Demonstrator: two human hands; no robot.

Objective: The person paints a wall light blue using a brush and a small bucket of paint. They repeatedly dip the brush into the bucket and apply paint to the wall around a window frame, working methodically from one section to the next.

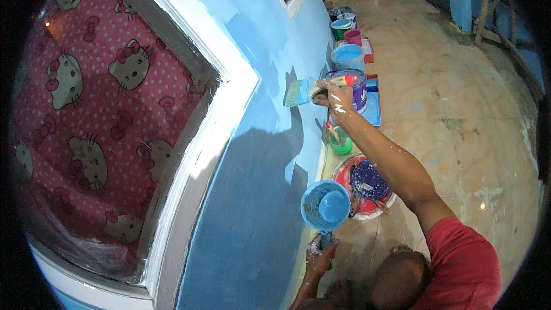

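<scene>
My right hand, spotted with white paint, grips a wide flat paintbrush by its handle. Blue paint covers the upper part of its bristles, and their tips are at the light blue wall; whether they touch it, I cannot tell. Lower down, my left hand is closed around the handle of a blue plastic dipper with some light blue paint in its bottom. To the left of the wall's painted face is a white window frame.
Along the wall's foot stand a purple paint bucket, a tub of blue paint, a green cup with a brush, a blue paint tray and a red lid under a dark blue one. Several more containers stand farther along the tiled floor.
</scene>
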